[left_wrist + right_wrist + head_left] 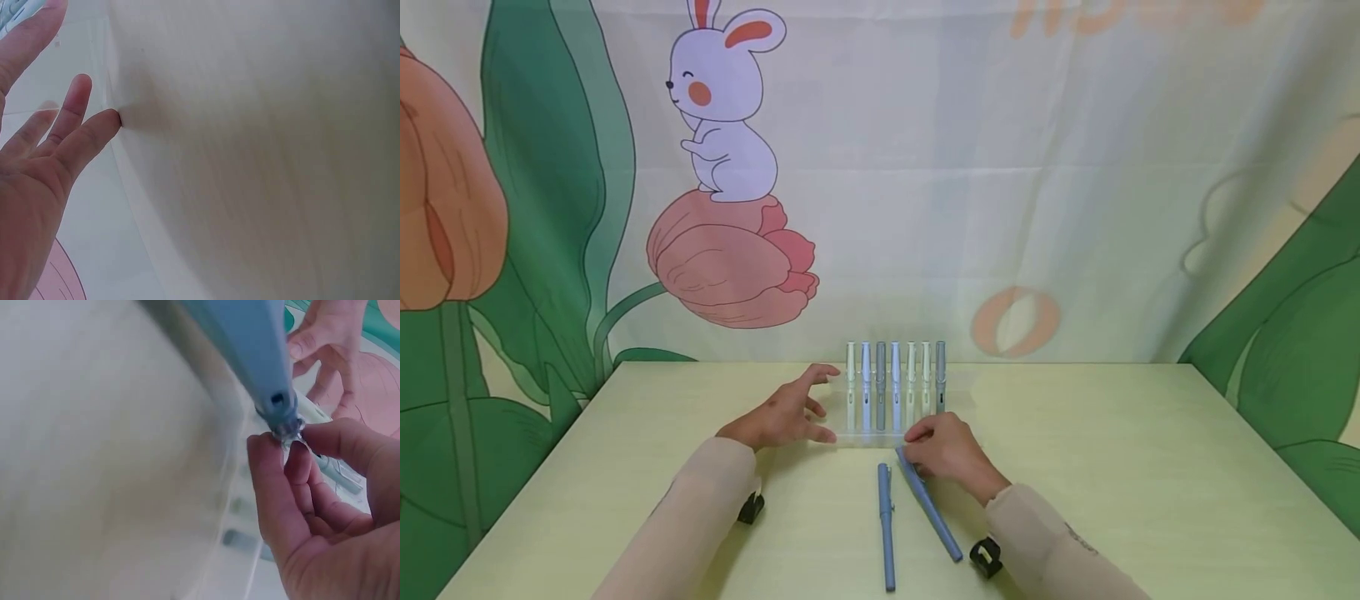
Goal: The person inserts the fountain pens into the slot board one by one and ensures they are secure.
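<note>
A clear pen stand (871,439) holds a row of several upright pens in white, pale blue and grey. My right hand (951,447) pinches a blue pen (934,512) by one end between thumb and fingertips, at the stand's front right. In the right wrist view, the held pen's barrel (250,350) runs away from the pinch toward the camera, a small dark hole near the fingers. My left hand (786,412) is spread at the stand's left end, thumb by the front corner and forefinger toward the back. The left wrist view shows the left hand (62,156) with its fingers apart.
A second blue pen (887,529) lies on the pale wooden table (1120,467), left of the held one. Black wrist straps (985,557) show at both sleeves. Behind the table hangs a printed cloth (895,208) with a rabbit and tulips.
</note>
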